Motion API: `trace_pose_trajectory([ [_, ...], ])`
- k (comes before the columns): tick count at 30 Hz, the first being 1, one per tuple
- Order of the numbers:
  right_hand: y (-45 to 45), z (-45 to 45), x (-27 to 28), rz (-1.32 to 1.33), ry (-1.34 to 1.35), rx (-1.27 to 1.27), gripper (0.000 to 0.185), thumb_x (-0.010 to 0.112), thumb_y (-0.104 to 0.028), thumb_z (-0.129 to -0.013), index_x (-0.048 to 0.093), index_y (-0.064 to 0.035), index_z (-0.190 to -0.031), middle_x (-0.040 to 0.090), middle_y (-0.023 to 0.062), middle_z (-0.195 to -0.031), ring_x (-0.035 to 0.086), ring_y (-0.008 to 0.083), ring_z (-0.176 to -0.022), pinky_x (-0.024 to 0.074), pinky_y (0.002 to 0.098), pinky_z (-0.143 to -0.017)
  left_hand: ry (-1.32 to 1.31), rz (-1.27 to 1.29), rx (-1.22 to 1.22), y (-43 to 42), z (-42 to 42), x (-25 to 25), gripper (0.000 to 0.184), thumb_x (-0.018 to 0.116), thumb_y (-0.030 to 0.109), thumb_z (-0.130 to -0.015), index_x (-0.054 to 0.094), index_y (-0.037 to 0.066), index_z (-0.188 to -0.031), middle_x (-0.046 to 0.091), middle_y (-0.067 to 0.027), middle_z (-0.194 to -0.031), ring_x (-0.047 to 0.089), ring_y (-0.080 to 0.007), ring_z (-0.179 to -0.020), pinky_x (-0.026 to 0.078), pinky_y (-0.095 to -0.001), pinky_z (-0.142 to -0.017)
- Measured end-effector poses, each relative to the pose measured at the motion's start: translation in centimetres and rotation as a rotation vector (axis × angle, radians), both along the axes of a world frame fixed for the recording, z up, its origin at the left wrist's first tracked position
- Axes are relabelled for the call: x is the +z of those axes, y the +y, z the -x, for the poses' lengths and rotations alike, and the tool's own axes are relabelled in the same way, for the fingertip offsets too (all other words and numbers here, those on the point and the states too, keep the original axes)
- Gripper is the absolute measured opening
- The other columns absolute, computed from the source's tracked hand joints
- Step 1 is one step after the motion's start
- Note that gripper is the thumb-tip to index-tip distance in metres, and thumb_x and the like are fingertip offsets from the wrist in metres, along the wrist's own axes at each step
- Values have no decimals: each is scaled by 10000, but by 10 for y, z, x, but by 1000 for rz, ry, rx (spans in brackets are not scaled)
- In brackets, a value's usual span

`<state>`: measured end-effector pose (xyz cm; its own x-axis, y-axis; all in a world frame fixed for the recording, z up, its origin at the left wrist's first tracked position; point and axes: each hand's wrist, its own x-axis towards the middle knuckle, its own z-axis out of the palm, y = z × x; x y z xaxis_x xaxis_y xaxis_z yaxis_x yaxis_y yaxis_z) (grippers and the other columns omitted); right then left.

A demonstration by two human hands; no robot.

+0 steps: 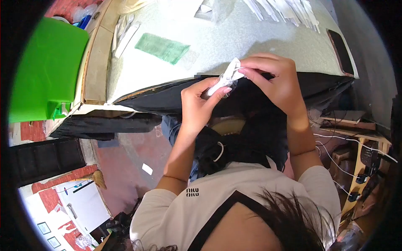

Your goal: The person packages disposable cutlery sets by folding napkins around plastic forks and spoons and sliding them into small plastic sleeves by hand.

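Note:
Near the table's front edge, my left hand [197, 102] is closed around a white wrapped bundle [225, 80], which has some clear plastic at its lower side. The fingertips of my right hand [274, 77] pinch the bundle's upper end, where a white fold sticks up. What lies inside the wrapping cannot be made out. A green translucent packet [162, 47] lies flat on the table [209, 46], left of my hands. White utensils, one a fork [125, 31], lie at the table's left side.
Long white strips [289, 12] lie at the table's far right. A dark phone [340, 51] rests by the right edge. A clear plastic piece [206, 10] is at the far middle. The large green container [46, 67] stands left. White cables [335, 161] hang at lower right.

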<state>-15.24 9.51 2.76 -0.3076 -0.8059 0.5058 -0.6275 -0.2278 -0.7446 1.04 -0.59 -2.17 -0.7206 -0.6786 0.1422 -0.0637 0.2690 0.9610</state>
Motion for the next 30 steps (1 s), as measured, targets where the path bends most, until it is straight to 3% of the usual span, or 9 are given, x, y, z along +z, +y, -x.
trace_pose_trajectory([
  [3, 3, -3, 2, -44, -86, -15, 126, 634, -53, -756, 645, 19, -858, 641, 136, -772, 600, 179, -621, 457, 252, -554, 123, 119, 148, 3, 6, -6, 181, 718, 51, -705, 654, -12, -862, 661, -76, -760, 595, -91, -663, 461, -217, -595],
  [9, 6, -1, -3, -30, -206, -89, 122, 637, -57, -763, 641, 32, -847, 652, 105, -755, 610, 122, -645, 471, 227, -568, 191, 751, 348, 6, 6, 3, 226, 761, 22, -609, 657, 9, -809, 660, -102, -785, 633, -196, -711, 477, -269, -656],
  [12, 8, -1, -1, -49, -224, -110, 120, 638, -59, -764, 640, 34, -840, 653, 96, -754, 608, 110, -653, 471, 223, -572, 280, 803, 325, 5, 8, 2, 249, 773, 0, -583, 657, 3, -803, 652, -104, -773, 614, -203, -698, 471, -268, -670],
  [15, 8, -1, 2, -47, -210, -78, 117, 639, -59, -759, 641, 29, -836, 650, 102, -756, 606, 118, -643, 469, 224, -567, 228, 745, 308, 6, 9, 3, 249, 761, -10, -603, 654, -11, -828, 657, -94, -785, 609, -166, -719, 466, -254, -677],
  [21, 6, 0, 0, -21, -115, -13, 111, 640, -48, -745, 642, 22, -831, 643, 123, -761, 608, 167, -640, 465, 249, -573, 222, -15, 152, 8, 9, 2, 190, 706, -27, -694, 654, -44, -876, 657, -81, -819, 578, -98, -753, 460, -215, -694],
  [24, 7, 3, 0, -5, -55, -9, 109, 640, -40, -737, 643, 18, -829, 642, 127, -765, 610, 194, -649, 466, 266, -593, 163, -10, 125, 6, 7, 6, 152, 685, -23, -723, 662, -37, -873, 658, -92, -814, 585, -102, -736, 462, -213, -694],
  [30, 6, 4, 0, 30, 26, -5, 99, 643, -37, -728, 650, 8, -816, 648, 124, -778, 622, 218, -687, 470, 273, -628, 304, -100, 135, 7, 8, 2, 131, 685, -7, -730, 667, -24, -859, 660, -101, -812, 591, -105, -724, 463, -212, -693],
])
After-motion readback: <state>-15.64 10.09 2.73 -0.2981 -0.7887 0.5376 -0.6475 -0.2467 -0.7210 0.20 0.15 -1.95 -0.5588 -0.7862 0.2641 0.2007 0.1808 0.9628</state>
